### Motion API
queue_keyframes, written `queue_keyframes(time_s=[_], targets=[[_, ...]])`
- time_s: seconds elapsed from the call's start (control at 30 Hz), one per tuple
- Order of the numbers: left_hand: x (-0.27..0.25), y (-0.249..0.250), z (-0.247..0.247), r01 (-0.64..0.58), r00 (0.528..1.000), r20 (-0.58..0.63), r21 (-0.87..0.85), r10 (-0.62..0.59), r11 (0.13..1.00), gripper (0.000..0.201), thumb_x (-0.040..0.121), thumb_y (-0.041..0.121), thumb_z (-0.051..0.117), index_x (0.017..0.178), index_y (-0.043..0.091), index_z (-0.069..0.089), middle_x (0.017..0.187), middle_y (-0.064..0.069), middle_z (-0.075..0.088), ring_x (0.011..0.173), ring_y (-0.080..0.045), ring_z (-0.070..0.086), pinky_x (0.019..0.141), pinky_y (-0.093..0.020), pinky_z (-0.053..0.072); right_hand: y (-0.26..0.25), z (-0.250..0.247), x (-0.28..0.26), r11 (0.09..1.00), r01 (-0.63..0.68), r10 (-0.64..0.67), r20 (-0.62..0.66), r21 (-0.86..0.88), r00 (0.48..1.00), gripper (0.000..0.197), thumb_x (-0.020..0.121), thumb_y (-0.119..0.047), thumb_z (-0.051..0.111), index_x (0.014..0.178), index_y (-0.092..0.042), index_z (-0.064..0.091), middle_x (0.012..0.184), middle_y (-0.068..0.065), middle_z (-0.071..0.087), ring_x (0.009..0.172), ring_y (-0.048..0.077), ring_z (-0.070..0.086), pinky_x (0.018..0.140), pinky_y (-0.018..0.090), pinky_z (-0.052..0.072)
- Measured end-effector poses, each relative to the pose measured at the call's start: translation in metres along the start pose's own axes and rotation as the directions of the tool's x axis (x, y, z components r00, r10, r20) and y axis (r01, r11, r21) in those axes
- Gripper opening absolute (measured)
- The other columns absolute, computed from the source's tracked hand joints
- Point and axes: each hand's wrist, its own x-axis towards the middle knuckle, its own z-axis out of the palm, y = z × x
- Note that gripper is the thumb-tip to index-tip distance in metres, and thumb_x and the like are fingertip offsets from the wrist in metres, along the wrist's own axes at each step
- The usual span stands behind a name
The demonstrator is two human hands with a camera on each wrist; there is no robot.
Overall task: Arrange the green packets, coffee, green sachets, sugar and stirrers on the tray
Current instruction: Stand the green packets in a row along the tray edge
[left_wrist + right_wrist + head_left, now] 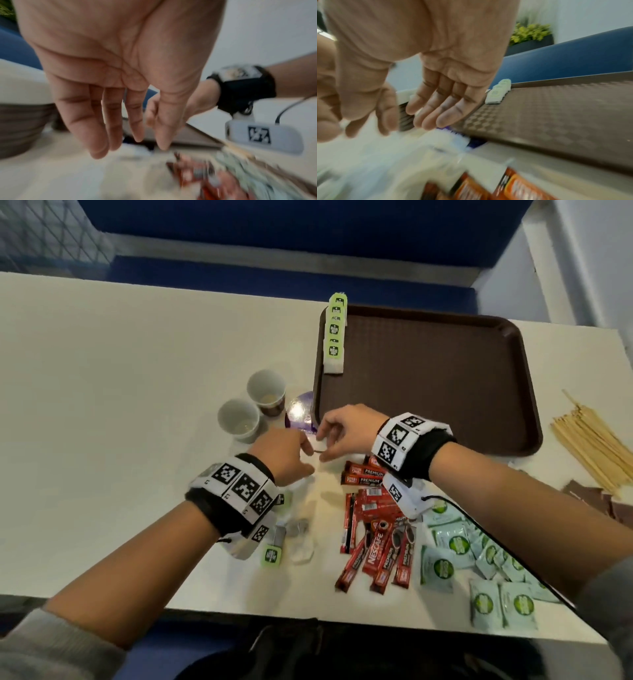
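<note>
The brown tray (pixel 445 378) lies at the right and holds a row of green-tagged sachets (pixel 335 337) along its left rim, also seen in the right wrist view (pixel 498 92). My left hand (pixel 305 450) and right hand (pixel 325 436) meet fingertip to fingertip just off the tray's near-left corner, over a small white packet (pixel 320 446). Both wrist views show relaxed, fairly straight fingers (pixel 139 135) (pixel 426 115) with no plain pinch. Red coffee sticks (pixel 376 542), pale green packets (pixel 479 559), brown sugar sachets (pixel 596 501) and wooden stirrers (pixel 596 446) lie on the table.
Two paper cups (pixel 265 388) (pixel 239 419) and a purple disc (pixel 301 412) stand left of the tray. Loose green-tagged sachets (pixel 272 554) lie under my left wrist. A cable runs from my right wrist over the green packets. The table's near edge is close.
</note>
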Motion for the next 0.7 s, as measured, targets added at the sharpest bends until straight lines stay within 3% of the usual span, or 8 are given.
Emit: queue_keyframes(time_s=[0.13,0.2,0.27,0.37,0.5,0.6,0.7], targets=[[-0.018,-0.032,0.028,0.047,0.992,0.109,0.137,-0.062,0.989,0.051,0.085,0.033,0.066,0.132,0.026,0.047,0.129,-0.006,0.046,0.116,-0.025,0.049,0.095,-0.034,0.043,-0.019,0.045,-0.015,0.973,0.099,-0.066,0.163,-0.206,0.984,0.05,0.069,-0.041,0.08,0.11,-0.022,0.059,0.1,-0.005,0.061,0.083,0.011,0.054,0.068,0.022,0.042],[-0.026,-0.045,0.036,0.032,0.988,0.142,0.179,-0.058,0.983,0.061,0.081,0.032,0.07,0.135,0.032,0.042,0.133,-0.005,0.04,0.119,-0.026,0.044,0.096,-0.037,0.044,-0.026,0.064,-0.019,0.957,0.147,-0.095,0.211,-0.249,0.973,0.059,0.068,-0.041,0.08,0.117,-0.02,0.054,0.105,-0.002,0.055,0.091,0.014,0.052,0.075,0.026,0.042],[-0.032,-0.053,0.043,0.001,0.987,0.157,0.188,-0.031,0.982,0.069,0.079,0.032,0.073,0.138,0.036,0.038,0.138,-0.004,0.034,0.122,-0.028,0.039,0.098,-0.039,0.042,-0.03,0.083,-0.023,0.95,0.16,-0.1,0.223,-0.269,0.97,0.067,0.067,-0.041,0.081,0.121,-0.02,0.049,0.112,-0.001,0.05,0.096,0.017,0.051,0.079,0.027,0.041],[-0.035,-0.059,0.053,-0.04,0.988,0.154,0.181,0.012,0.983,0.073,0.077,0.028,0.074,0.139,0.037,0.037,0.14,-0.004,0.029,0.123,-0.031,0.036,0.102,-0.041,0.04,-0.032,0.107,-0.025,0.93,0.148,-0.082,0.201,-0.338,0.976,0.073,0.065,-0.042,0.081,0.123,-0.02,0.044,0.12,0.0,0.044,0.095,0.018,0.05,0.076,0.03,0.044],[-0.033,-0.06,0.061,-0.021,0.998,0.059,0.137,0.013,0.99,0.053,0.082,0.023,0.068,0.129,0.033,0.047,0.127,-0.007,0.035,0.113,-0.032,0.044,0.097,-0.037,0.043,-0.033,0.124,-0.026,0.905,0.118,-0.06,0.151,-0.409,0.987,0.06,0.071,-0.03,0.077,0.119,-0.015,0.045,0.116,0.004,0.041,0.094,0.024,0.053,0.068,0.033,0.046],[-0.029,-0.063,0.062,0.005,0.998,0.064,0.115,-0.013,0.993,0.043,0.082,0.022,0.069,0.122,0.022,0.052,0.122,-0.008,0.04,0.106,-0.032,0.048,0.091,-0.035,0.042,-0.03,0.126,-0.025,0.915,0.081,-0.024,0.148,-0.394,0.989,0.042,0.077,-0.029,0.071,0.112,-0.014,0.053,0.113,0.006,0.041,0.091,0.025,0.052,0.071,0.034,0.047],[-0.026,-0.067,0.058,0.017,0.998,0.051,0.088,-0.022,0.996,0.032,0.088,0.021,0.06,0.118,0.014,0.051,0.119,-0.011,0.053,0.105,-0.031,0.052,0.085,-0.032,0.04,-0.028,0.125,-0.023,0.923,0.068,-0.011,0.151,-0.378,0.988,0.026,0.082,-0.026,0.065,0.102,-0.011,0.058,0.106,0.008,0.051,0.088,0.026,0.054,0.072,0.033,0.044]])
